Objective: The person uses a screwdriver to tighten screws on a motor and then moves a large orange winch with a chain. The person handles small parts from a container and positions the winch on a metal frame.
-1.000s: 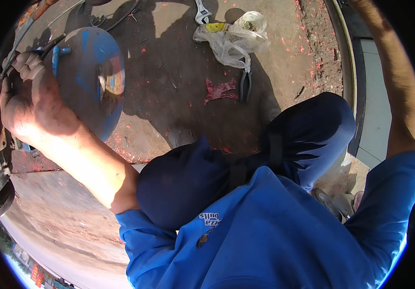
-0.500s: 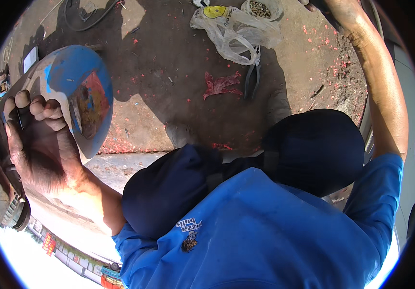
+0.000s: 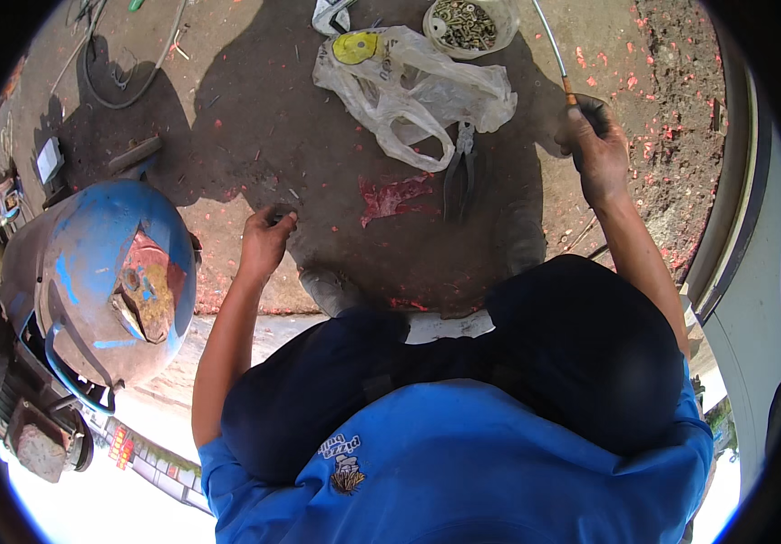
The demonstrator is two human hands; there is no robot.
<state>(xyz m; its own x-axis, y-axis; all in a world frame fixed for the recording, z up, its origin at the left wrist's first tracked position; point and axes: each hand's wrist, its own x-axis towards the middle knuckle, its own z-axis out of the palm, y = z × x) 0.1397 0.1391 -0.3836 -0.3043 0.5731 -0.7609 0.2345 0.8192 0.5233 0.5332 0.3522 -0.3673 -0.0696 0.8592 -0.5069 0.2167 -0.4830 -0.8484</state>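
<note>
My right hand (image 3: pixel 595 145) grips a thin metal rod (image 3: pixel 554 50) by its orange end, right of a crumpled clear plastic bag (image 3: pixel 390 91). My left hand (image 3: pixel 268 236) is lower and left, above the dark ground, with curled fingers; what they hold, if anything, is hidden. Pliers (image 3: pixel 458 177) lie under the bag's lower edge, beside a torn red scrap (image 3: pixel 395 195). Behind the bag are a round tub of small bolts (image 3: pixel 465 27) and a metal wrench (image 3: pixel 334 18), partly covered.
A dusty blue rounded metal tank (image 3: pixel 96 263) stands at my left, with grimy machinery (image 3: pixel 41 444) below it. A hose loop (image 3: pixel 127 100) lies at the upper left. My bent knees are below my hands. A curved pale panel (image 3: pixel 753 263) edges the right side.
My left hand has left the cables at the far left and moved toward the middle. My right hand has come down from the top right edge with the rod.
</note>
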